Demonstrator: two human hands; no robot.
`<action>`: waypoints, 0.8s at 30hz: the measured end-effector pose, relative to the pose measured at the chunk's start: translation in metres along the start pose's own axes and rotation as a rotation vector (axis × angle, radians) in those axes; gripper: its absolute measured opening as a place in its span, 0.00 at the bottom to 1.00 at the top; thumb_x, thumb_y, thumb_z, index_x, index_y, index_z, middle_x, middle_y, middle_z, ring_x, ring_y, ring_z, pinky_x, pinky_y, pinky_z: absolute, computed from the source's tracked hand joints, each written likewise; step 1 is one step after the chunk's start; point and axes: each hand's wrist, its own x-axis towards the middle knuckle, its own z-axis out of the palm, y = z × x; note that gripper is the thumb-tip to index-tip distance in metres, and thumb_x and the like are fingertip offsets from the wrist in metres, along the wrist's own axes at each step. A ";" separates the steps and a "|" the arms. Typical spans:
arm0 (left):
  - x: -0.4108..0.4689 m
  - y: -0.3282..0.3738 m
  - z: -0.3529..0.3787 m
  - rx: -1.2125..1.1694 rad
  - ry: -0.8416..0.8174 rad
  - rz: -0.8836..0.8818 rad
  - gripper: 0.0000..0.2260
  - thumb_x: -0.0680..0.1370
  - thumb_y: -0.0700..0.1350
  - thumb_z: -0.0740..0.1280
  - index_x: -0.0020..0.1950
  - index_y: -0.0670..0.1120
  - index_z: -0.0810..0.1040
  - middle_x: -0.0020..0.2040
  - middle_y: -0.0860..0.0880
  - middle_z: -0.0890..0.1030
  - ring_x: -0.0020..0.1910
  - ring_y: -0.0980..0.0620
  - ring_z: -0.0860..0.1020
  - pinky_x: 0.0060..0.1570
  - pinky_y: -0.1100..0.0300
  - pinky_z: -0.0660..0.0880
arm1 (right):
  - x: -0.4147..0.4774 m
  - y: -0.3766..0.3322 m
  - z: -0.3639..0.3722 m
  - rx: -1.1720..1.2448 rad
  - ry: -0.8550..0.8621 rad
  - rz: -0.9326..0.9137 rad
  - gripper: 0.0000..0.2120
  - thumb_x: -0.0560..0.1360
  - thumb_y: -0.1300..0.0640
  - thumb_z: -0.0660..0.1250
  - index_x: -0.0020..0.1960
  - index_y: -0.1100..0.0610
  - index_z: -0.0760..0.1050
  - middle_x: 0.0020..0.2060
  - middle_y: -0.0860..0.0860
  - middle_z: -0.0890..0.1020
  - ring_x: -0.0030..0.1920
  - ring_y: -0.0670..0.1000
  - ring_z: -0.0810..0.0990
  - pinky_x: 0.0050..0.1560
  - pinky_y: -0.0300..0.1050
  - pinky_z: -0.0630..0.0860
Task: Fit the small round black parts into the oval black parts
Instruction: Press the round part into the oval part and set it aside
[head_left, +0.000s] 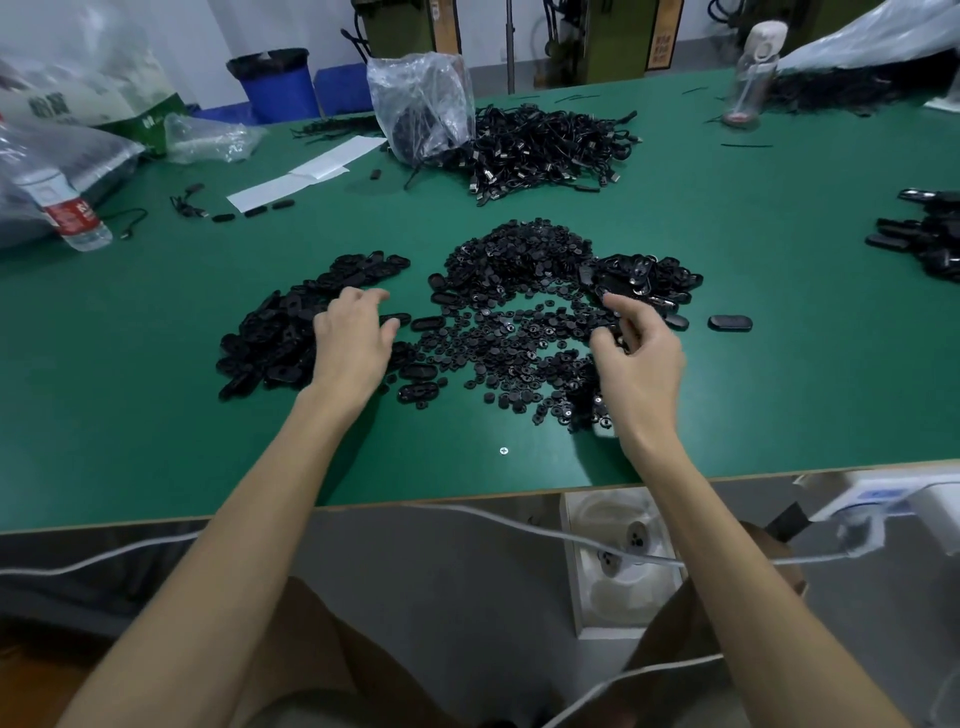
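Mostly undone, I judge — small round black plastic parts (519, 260) lie between the hands, oval black plastic parts (280, 332) beneath the slack left hand (353, 338); the right hand (641, 358) — hold unclear.

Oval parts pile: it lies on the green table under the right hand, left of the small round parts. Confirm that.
Wrong hand. The head view shows the oval parts pile on the green table under the left hand, left of the small round parts. The right hand is at the right edge of the round parts instead.
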 end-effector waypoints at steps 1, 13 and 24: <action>0.005 0.003 0.002 0.016 -0.025 0.010 0.19 0.84 0.46 0.67 0.75 0.43 0.75 0.71 0.40 0.76 0.70 0.40 0.73 0.71 0.42 0.62 | -0.001 -0.001 0.001 -0.092 -0.045 -0.056 0.18 0.81 0.59 0.66 0.70 0.53 0.76 0.66 0.46 0.79 0.68 0.44 0.73 0.73 0.47 0.69; -0.009 0.018 0.009 -0.299 0.187 -0.018 0.10 0.86 0.47 0.64 0.57 0.43 0.82 0.54 0.48 0.82 0.54 0.50 0.79 0.62 0.55 0.67 | 0.001 0.005 0.016 -0.560 -0.337 -0.231 0.10 0.81 0.55 0.71 0.60 0.58 0.83 0.60 0.52 0.82 0.64 0.53 0.71 0.64 0.47 0.69; -0.050 0.078 0.020 -1.157 -0.238 -0.116 0.08 0.80 0.36 0.72 0.59 0.41 0.81 0.46 0.46 0.85 0.39 0.53 0.85 0.32 0.64 0.74 | 0.001 0.005 0.017 -0.449 -0.283 -0.237 0.01 0.81 0.57 0.70 0.51 0.54 0.80 0.50 0.47 0.81 0.59 0.50 0.71 0.54 0.39 0.63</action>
